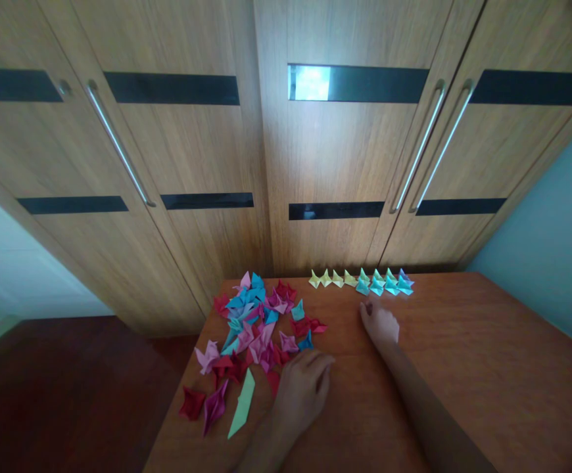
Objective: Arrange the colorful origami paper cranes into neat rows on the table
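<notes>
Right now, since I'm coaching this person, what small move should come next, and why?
Perhaps the left hand should reach for the turquoise folded-paper piece: it lies on the right side of the multicoloured folded-paper pile, and turquoise folded-paper pieces line up beyond the right hand.

Can't really read the grip of the right hand (382,323), too small and blurry. Can't see all of the red paper piece (272,379) either, partly blocked by the left hand (302,387). Can't follow the table (493,368) past the bottom edge.

Red-pink-blue folded-paper pile (262,336) left on brown wooden bench (463,368), yellow-turquoise folded-paper row (363,287) rear right, brown wooden wardrobe (335,151) behind
</notes>
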Tool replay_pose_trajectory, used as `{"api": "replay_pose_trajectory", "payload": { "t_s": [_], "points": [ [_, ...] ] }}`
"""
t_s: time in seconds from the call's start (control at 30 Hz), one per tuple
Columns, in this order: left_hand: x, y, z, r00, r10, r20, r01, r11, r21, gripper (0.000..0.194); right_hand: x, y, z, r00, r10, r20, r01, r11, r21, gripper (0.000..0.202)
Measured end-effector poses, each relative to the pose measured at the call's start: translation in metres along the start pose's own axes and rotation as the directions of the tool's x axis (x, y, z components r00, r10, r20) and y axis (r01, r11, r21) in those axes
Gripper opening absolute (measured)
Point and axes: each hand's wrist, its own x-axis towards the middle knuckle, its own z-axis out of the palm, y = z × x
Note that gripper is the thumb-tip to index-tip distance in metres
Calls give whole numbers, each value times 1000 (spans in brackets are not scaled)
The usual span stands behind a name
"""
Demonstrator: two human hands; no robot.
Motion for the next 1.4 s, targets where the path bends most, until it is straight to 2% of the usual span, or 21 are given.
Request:
{"api": "replay_pose_trajectory", "payload": {
  "t_s": [0.13, 0.27, 0.4, 0.5, 0.63, 0.73, 0.87, 1.0, 1.13, 1.27, 1.4],
  "points": [
    [4, -6, -14, 998, -48, -42, 50, 998, 45, 31, -30, 2, 7, 985, -174, -15, 174, 981, 80, 24],
    [0, -25, -34, 989, -95, -116, 112, 982, 150, 27, -51, 4, 13, 946, -322, -39, 325, 939, 112, 20],
    [-19, -46, -56, 965, -151, -216, 215, 923, 319, 22, -57, 5, 12, 932, -358, -66, 364, 920, 144, 19],
    [-39, -49, -65, 960, -178, -217, 255, 876, 409, 21, -56, 6, 11, 932, -356, -72, 363, 915, 176, 19],
    [-61, -41, -62, 964, -230, -132, 265, 833, 486, 25, -54, 7, 12, 931, -357, -77, 365, 907, 212, 17],
    [-65, -37, -57, 946, -309, -101, 314, 789, 528, 27, -53, 8, 13, 929, -362, -73, 369, 901, 230, 16],
    [-48, -35, -57, 946, -323, -23, 284, 793, 538, 29, -51, 9, 14, 931, -357, -74, 364, 898, 247, 16],
    [-21, -33, -58, 954, -281, 102, 173, 797, 579, 38, -51, 10, 14, 931, -357, -78, 364, 894, 259, 16],
    [-8, -35, -52, 926, -306, 221, 109, 779, 618, 45, -51, 10, 14, 933, -354, -70, 359, 894, 267, 15],
    [-11, -38, -50, 918, -332, 216, 129, 766, 629, 42, -50, 10, 14, 930, -360, -72, 366, 891, 270, 16],
    [-20, -40, -55, 946, -289, 146, 142, 776, 615, 40, -50, 10, 14, 930, -360, -69, 364, 890, 274, 16]
  ]
}}
